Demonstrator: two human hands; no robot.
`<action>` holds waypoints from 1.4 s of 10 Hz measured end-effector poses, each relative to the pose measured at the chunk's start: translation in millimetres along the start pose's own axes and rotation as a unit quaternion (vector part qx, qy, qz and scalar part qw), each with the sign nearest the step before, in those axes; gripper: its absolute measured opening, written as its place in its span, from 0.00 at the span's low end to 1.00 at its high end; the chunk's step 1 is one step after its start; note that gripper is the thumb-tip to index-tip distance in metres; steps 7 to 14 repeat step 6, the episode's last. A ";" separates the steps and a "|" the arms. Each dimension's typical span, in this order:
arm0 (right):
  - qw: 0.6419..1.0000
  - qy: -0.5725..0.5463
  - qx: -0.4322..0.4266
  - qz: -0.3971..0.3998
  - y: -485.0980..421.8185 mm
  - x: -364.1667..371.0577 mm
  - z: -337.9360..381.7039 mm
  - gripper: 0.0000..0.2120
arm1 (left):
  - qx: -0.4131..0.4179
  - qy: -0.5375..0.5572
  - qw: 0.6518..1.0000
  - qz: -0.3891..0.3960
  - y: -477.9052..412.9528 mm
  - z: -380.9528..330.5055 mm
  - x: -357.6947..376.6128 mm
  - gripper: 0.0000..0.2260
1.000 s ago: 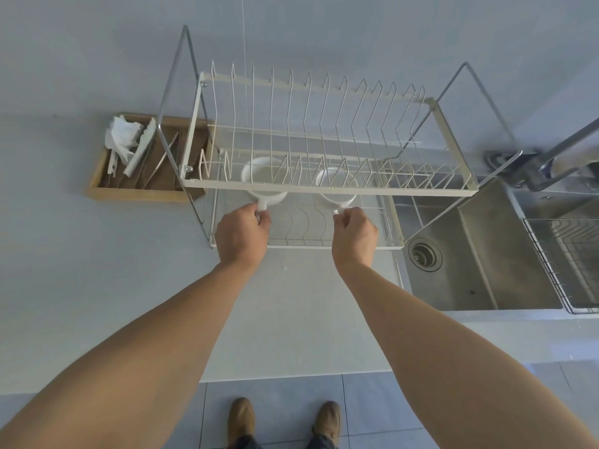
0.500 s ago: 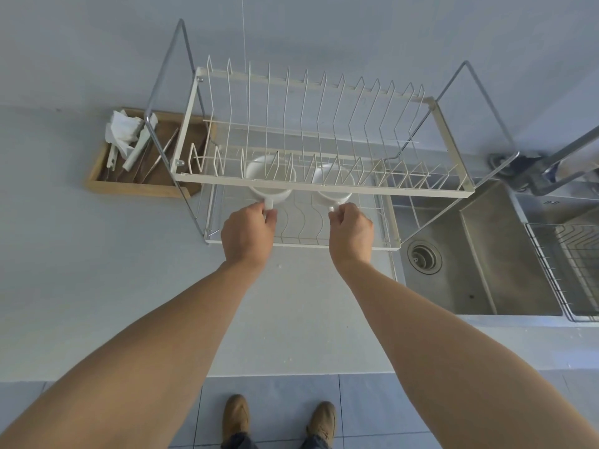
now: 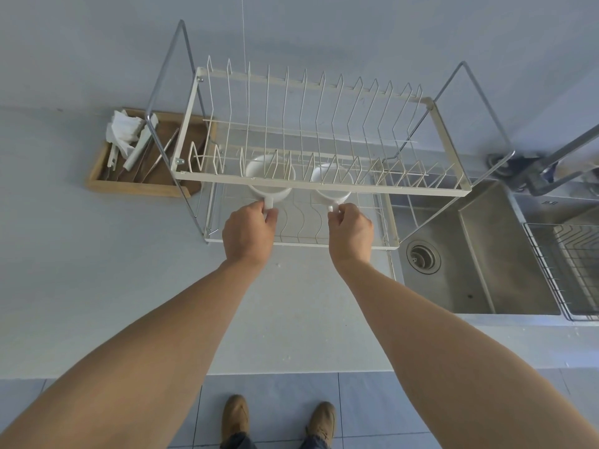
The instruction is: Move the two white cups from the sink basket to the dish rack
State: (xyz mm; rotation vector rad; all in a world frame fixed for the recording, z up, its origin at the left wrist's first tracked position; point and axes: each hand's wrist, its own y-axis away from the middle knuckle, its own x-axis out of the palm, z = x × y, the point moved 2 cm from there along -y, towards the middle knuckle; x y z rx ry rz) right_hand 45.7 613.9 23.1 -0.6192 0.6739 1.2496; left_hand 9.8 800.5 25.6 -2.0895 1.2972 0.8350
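Two white cups sit side by side on the lower tier of the white wire dish rack (image 3: 324,188), partly hidden behind the upper tier's front rail. My left hand (image 3: 249,233) pinches the handle of the left cup (image 3: 270,172). My right hand (image 3: 351,234) pinches the handle of the right cup (image 3: 331,179). Both cups stand mouth up, handles toward me. The sink basket (image 3: 570,270) is a wire basket at the far right, over the right basin.
A wooden tray (image 3: 136,186) with a crumpled cloth and utensils lies left of the rack. A steel sink basin (image 3: 479,264) with a drain is on the right, a faucet (image 3: 551,166) behind it. White counter lies in front of the rack.
Both hands stay on the cup handles; the cups have settled slightly deeper under the upper rail. The view has shifted a little.
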 end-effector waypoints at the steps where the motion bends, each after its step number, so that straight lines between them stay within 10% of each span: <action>1: 1.000 0.002 0.001 0.003 1.3 -1.5 0.8 0.08 | 0.001 0.001 1.000 0.004 -0.9 0.7 -0.2 0.13; 14: 0.994 0.104 -0.037 0.010 34.3 -23.0 8.9 0.19 | 0.023 -0.057 0.998 -0.003 17.0 3.1 -21.3 0.16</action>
